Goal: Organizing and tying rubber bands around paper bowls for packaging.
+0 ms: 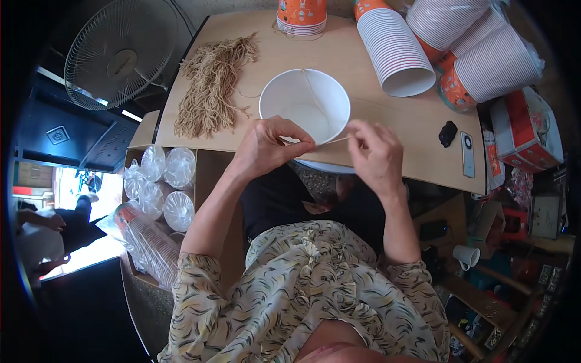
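Observation:
A white paper bucket [284, 97] sits at the table's near edge, its open mouth tilted toward me. A thin tan string [314, 91] runs across its inside from the far rim. My left hand [272, 144] is closed in a pinch at the bucket's near rim, on the string. To the right of the bucket, my right hand [376, 151] is also closed, its thumb and fingers gripping the string. A short length of it stretches between the two hands. Exactly how the string meets the near rim is hidden by my fingers.
Left of the bucket lies a heap of tan strings [215, 85]. Nested paper buckets [396, 54] and bagged stacks [496, 63] fill the back right. A phone [467, 154] lies near the right edge. A fan [121, 60] and a carton of wrapped buckets [180, 167] stand at left.

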`<act>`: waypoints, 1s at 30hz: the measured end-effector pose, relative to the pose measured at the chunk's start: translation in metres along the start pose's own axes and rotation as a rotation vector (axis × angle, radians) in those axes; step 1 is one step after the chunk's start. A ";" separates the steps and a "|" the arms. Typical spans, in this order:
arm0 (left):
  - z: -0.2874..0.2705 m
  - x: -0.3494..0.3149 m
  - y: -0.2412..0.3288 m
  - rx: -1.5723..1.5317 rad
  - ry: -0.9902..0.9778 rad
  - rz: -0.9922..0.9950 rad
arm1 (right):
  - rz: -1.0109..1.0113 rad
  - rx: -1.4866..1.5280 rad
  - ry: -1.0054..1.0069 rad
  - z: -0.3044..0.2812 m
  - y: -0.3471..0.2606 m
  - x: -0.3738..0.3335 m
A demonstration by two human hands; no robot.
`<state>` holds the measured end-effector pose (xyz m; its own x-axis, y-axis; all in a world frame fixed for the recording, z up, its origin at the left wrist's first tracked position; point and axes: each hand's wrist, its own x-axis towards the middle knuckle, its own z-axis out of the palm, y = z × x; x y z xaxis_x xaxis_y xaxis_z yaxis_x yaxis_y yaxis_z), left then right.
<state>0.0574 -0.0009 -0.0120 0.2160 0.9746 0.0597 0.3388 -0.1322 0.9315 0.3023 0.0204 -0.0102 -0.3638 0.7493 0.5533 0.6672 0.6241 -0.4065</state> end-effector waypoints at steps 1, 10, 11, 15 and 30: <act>-0.002 0.001 -0.001 -0.002 -0.001 0.003 | -0.024 -0.004 0.038 -0.002 0.003 0.007; -0.021 0.019 -0.003 -0.274 0.101 -0.023 | -0.090 0.073 -0.090 0.002 -0.006 0.005; -0.021 0.017 0.002 -0.062 0.168 -0.076 | -0.092 0.071 -0.089 0.002 -0.010 0.006; -0.013 0.021 -0.004 0.499 0.427 0.294 | -0.265 0.062 -0.163 -0.007 -0.030 0.013; -0.018 0.042 0.013 -0.407 -0.069 0.061 | -0.411 0.159 -0.124 -0.015 -0.033 0.083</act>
<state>0.0546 0.0413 0.0089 0.2905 0.9507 0.1082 -0.0630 -0.0939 0.9936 0.2594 0.0587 0.0598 -0.6590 0.4476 0.6045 0.3469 0.8940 -0.2837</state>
